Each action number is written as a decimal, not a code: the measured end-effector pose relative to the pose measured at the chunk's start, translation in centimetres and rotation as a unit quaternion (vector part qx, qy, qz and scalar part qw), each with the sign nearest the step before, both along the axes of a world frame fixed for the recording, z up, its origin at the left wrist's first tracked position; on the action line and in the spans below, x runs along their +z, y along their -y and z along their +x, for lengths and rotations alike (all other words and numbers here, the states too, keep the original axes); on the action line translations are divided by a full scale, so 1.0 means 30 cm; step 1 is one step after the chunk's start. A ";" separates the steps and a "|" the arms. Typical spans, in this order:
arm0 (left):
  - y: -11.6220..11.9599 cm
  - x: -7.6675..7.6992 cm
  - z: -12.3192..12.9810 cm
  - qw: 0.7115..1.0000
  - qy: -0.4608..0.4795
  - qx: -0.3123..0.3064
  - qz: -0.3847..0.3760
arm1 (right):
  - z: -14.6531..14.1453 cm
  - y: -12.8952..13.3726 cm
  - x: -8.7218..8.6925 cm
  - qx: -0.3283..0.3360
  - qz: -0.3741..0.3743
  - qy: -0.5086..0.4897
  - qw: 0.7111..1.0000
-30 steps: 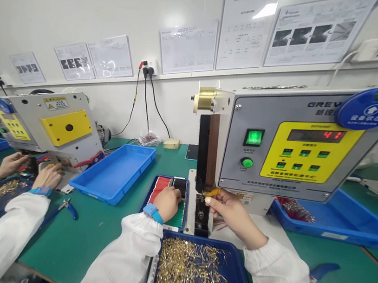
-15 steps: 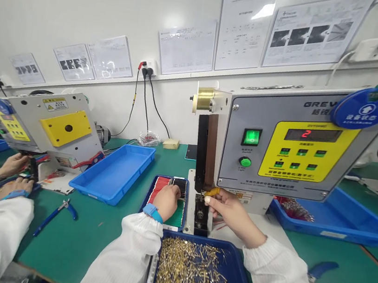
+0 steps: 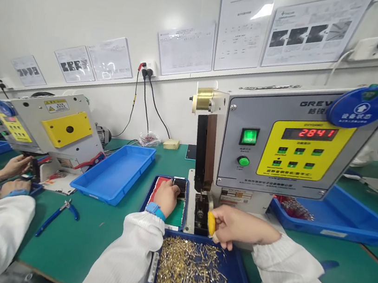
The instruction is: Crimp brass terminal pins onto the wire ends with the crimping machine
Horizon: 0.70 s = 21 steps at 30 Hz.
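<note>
My right hand (image 3: 231, 225) is closed around yellow-gripped tweezers (image 3: 212, 222), whose metal end points up beside the press head of the grey machine (image 3: 240, 177). It is just above the back edge of a dark blue tray (image 3: 243, 280) of loose gold-coloured metal pieces (image 3: 188, 272). My left hand (image 3: 166, 198) rests over a small tray divided into red pieces (image 3: 159, 184), black pieces (image 3: 179, 187) and green pieces (image 3: 175, 215), which look like short wires. Its fingers are bent together at the black ones; what they pinch is hidden.
An upright blue tray (image 3: 92, 189) and blue-handled pliers (image 3: 59, 217) are to the left. A co-worker's hands (image 3: 17, 176) work at another machine (image 3: 65, 136) farther left. Another blue tray (image 3: 347, 236) with red-and-silver pieces stands behind my right arm.
My right hand has moved down and back from the press head, turning the tweezers upright. The machine's display changed from 2 to 2841. My left hand has hardly moved.
</note>
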<state>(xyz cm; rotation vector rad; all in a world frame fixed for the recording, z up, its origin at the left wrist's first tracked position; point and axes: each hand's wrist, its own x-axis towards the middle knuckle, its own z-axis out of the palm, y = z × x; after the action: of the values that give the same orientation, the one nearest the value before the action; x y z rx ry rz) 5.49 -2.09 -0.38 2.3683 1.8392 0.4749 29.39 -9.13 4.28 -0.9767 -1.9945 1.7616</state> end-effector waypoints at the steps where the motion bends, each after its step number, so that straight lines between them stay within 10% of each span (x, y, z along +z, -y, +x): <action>1: -0.004 0.001 0.001 1.000 -0.001 -0.002 -0.002 | -0.006 0.003 -0.006 0.002 0.006 0.024 1.000; 10: -0.043 0.012 -0.008 0.999 0.001 -0.013 -0.030 | -0.048 0.012 -0.031 -0.015 0.061 0.192 0.979; 21: -0.018 -0.005 -0.002 0.999 0.030 0.009 0.019 | -0.026 -0.010 -0.021 -0.038 0.002 -0.064 0.997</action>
<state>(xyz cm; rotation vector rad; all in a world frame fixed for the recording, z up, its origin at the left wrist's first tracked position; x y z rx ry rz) 5.44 -1.57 -0.53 2.3363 1.8427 0.5821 28.61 -8.84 3.64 -0.9026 -1.8577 1.7327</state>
